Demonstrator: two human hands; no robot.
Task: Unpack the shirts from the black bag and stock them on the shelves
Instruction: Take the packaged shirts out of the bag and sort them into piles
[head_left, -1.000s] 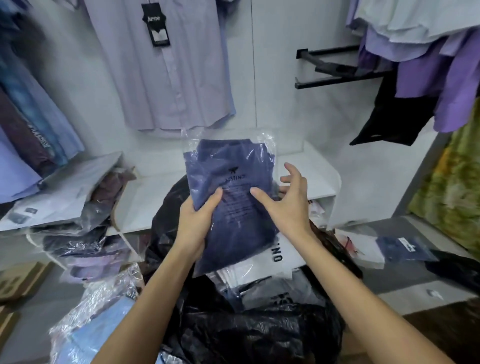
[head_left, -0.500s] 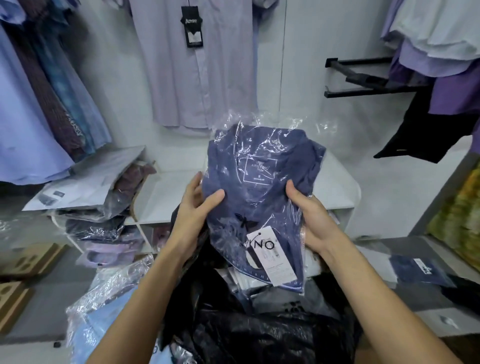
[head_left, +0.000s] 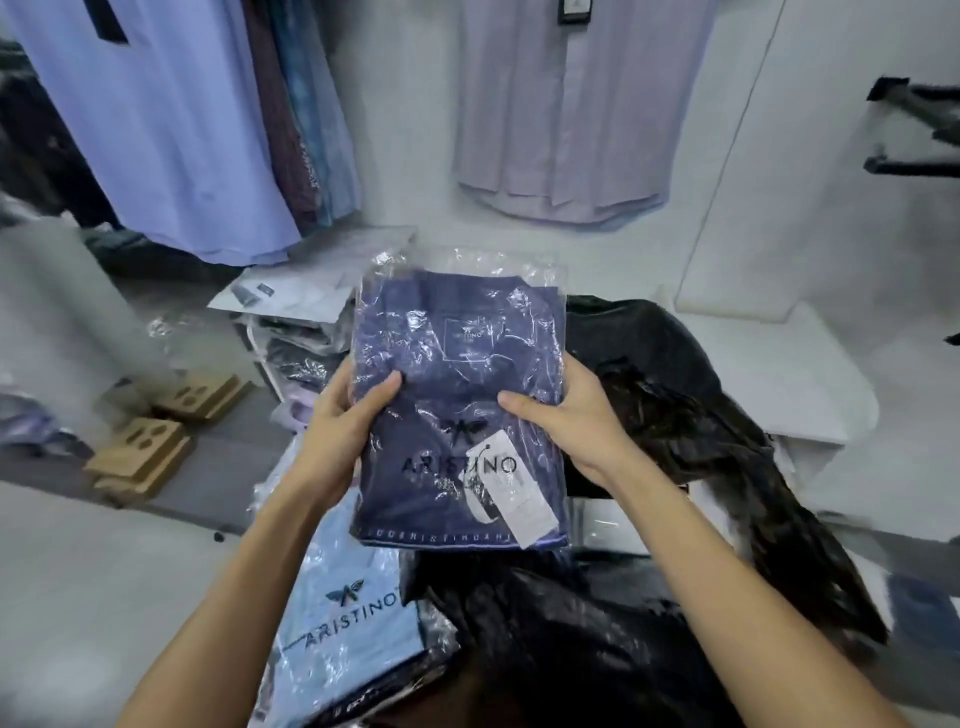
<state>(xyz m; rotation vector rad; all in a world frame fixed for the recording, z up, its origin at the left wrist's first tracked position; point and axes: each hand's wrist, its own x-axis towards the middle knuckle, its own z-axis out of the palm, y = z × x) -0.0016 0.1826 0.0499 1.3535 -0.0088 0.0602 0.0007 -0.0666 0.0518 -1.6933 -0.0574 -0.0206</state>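
A folded navy shirt in a clear plastic sleeve with a white tag is held up in front of me, face toward me. My left hand grips its left edge, thumb on the front. My right hand grips the right edge, thumb across the plastic. Below and to the right gapes the black bag, crumpled and dark inside. A light blue packaged shirt lies at the bag's lower left. The white shelf stands behind the bag at the right.
A stack of packaged shirts sits left of the held shirt. Shirts hang on the wall: light blue ones at the left, a lilac one in the middle. Cardboard inserts lie on the floor at the left.
The navy shirt was turned over to show its tag and logo, then shifted left and lower. My view swung left, so the shelf now sits at the right.
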